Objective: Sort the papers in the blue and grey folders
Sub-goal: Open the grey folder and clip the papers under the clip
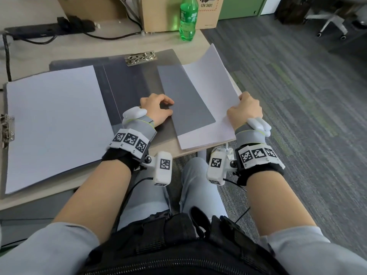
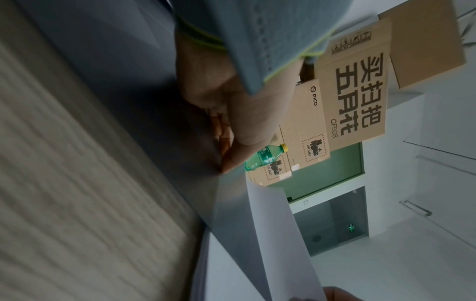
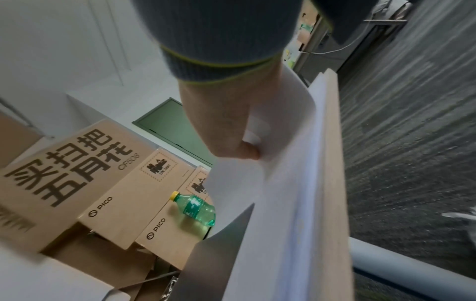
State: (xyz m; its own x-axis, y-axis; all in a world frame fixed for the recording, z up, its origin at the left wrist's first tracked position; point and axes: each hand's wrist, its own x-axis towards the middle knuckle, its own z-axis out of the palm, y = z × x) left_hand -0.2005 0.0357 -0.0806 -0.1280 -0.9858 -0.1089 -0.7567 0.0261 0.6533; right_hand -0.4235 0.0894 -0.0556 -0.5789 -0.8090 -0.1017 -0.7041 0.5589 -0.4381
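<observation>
**Lifting a sheet off the right-hand stack**

Pinching the right edge of a white sheet (image 1: 206, 80), the right hand (image 1: 245, 110) has thumb and fingers curled around the paper, so that its far part curls up off the stack (image 1: 200, 135) beneath while the near part lies flat. That grip at the outer edge looks chosen to peel one page free without dragging the rest. The left hand (image 1: 156, 110) rests on the grey folder (image 1: 139, 80) with fingers bent and their tips pressing at the left edge of a grey sheet (image 1: 184, 102) that lies on the stack; it seems to be pinning the pile in place, though whether it pinches that sheet or only presses on it cannot be told from any view.

Just left of the hands, the grey folder lies open on the table (image 1: 83, 46), its metal clip (image 1: 141, 57) at the far edge, bare of paper in the middle. Farther left sits a second board (image 1: 3, 135) with its clip at the left side, carrying a flat pile of white paper (image 1: 53, 124); its colour is mostly hidden by the pages.

At the far edge of the table stand a green bottle (image 1: 188, 18) and cardboard boxes (image 1: 208, 14), well apart from the papers.

Sorting appears to be under way, with the right stack not yet distributed.
</observation>
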